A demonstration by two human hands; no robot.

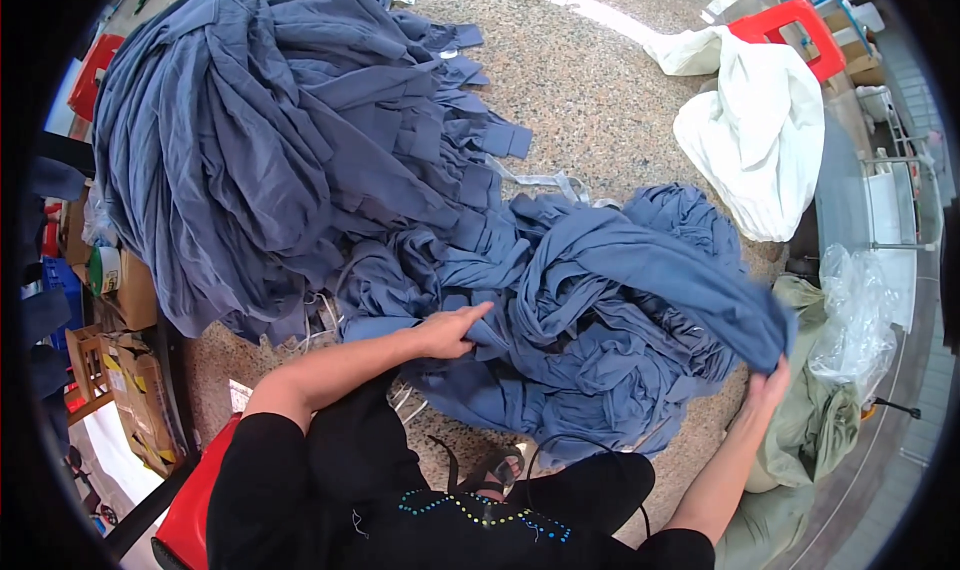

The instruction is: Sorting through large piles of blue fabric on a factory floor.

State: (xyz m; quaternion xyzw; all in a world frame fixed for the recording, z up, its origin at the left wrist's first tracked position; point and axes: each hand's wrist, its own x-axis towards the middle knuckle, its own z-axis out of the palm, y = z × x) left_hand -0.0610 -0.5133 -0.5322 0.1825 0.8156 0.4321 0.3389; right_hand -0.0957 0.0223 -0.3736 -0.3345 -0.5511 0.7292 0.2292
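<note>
A tangled heap of blue-grey cloth garments [610,370] lies on the floor in front of me. My right hand [768,382] is closed on the end of one blue garment [660,260], pulled out to the right across the top of the heap. That end is slightly blurred. At the heap's left side, my left hand [452,332] grips blue cloth, its index finger stretched along the fabric. Beyond it, a large pile of similar blue garments [230,150] drapes down, with several cuffed ends [510,140] pointing right. Folds hide where each garment ends.
A white cloth [755,135] hangs by a red plastic stool [800,35] at the far right. Green fabric [790,450] and clear plastic wrap [855,320] lie on the right. Cardboard boxes [135,400] stand on the left. White straps [545,180] lie on the speckled floor [600,100].
</note>
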